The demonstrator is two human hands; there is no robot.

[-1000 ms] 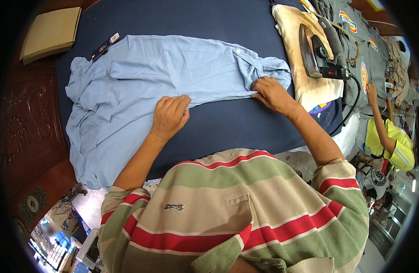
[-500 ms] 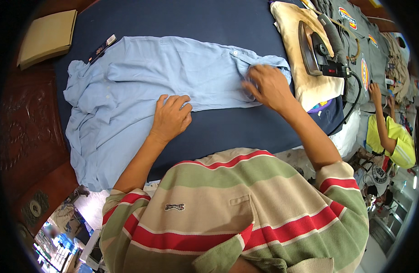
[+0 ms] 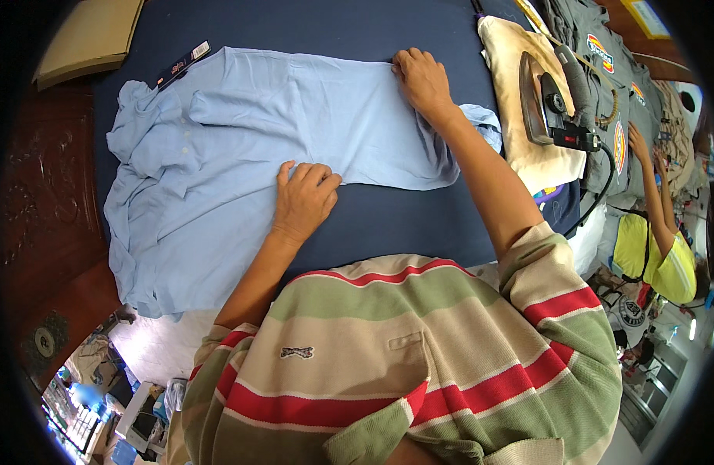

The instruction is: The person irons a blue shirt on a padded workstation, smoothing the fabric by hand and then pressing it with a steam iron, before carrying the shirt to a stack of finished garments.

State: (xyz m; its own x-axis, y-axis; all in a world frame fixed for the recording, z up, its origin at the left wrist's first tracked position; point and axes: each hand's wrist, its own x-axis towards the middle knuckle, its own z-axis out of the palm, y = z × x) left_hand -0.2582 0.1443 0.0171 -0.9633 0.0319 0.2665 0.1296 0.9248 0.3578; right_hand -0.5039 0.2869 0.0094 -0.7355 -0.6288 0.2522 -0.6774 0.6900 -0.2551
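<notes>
Fingers of both hands lie flat, gripping nothing — left hand (image 3: 304,198) presses the near edge of the blue shirt (image 3: 241,147), right hand (image 3: 423,77) its far-right corner. The shirt runs left–right across the dark pad (image 3: 388,225).

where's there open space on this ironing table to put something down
Bare navy table runs along the near edge, between the blue shirt and the person's body, right of the left hand. Another strip lies beyond the shirt, at the far edge. The right side is crowded: right hand, iron on its pad.
</notes>
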